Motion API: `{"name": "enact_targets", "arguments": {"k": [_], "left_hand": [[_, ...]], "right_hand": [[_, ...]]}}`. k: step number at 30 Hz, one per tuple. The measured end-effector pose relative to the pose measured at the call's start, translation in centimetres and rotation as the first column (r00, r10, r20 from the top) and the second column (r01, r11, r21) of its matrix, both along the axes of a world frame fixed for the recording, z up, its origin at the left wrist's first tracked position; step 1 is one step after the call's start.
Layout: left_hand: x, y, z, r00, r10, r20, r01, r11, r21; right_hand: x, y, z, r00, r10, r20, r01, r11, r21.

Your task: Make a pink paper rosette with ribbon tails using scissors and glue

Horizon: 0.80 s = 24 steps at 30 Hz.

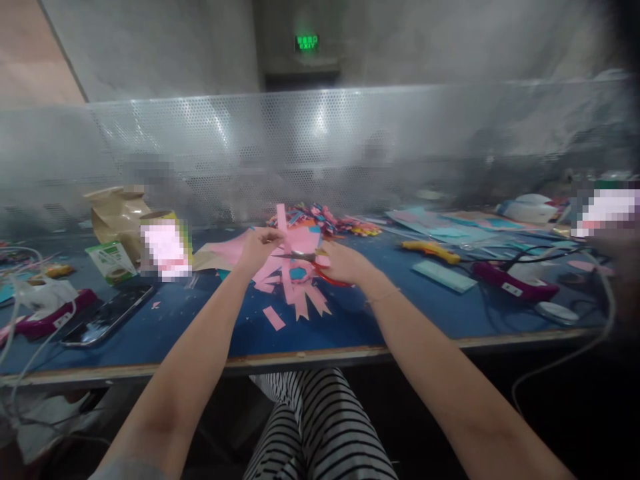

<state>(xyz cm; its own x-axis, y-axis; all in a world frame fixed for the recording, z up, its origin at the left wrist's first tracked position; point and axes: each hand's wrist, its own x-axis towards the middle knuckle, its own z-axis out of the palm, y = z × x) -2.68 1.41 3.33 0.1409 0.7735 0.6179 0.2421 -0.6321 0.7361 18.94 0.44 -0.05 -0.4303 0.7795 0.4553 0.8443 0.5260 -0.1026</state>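
In the middle of the blue table, my right hand (343,262) is closed round red-handled scissors (305,256), whose blades point left across a pink paper strip (287,270). My left hand (261,248) pinches that strip between thumb and fingers, just above and left of the blades. The strip stands up past the fingers and runs down below the scissors. Beneath both hands lie pink sheets and pieces, among them strips with notched ends (309,303). A small loose pink piece (274,318) rests nearer the table edge.
Behind the hands sits a heap of coloured scraps (325,219). At left are a phone (109,315), a green packet (111,262) and a brown paper bag (120,217). A yellow glue gun (431,251), light-blue paper (444,276) and a purple power strip (515,283) lie right. A perforated metal screen (240,153) stands behind.
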Motion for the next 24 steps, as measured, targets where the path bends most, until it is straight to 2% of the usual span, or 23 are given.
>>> {"name": "enact_targets", "arguments": {"k": [8, 18, 24], "left_hand": [[-0.2, 0.5, -0.2, 1.000, 0.014, 0.015, -0.013, 1.000, -0.004], [-0.2, 0.3, 0.1, 0.998, 0.060, -0.033, -0.060, 0.998, 0.009], [-0.1, 0.1, 0.1, 0.995, 0.074, -0.068, -0.071, 0.997, 0.038]], "right_hand": [[-0.2, -0.5, 0.5, 1.000, -0.028, 0.005, 0.028, 1.000, 0.002], [-0.6, -1.1, 1.1, 0.989, -0.108, 0.099, 0.110, 0.994, -0.010], [-0.6, -0.9, 1.0, 0.981, -0.135, 0.140, 0.132, 0.991, 0.030]]}}
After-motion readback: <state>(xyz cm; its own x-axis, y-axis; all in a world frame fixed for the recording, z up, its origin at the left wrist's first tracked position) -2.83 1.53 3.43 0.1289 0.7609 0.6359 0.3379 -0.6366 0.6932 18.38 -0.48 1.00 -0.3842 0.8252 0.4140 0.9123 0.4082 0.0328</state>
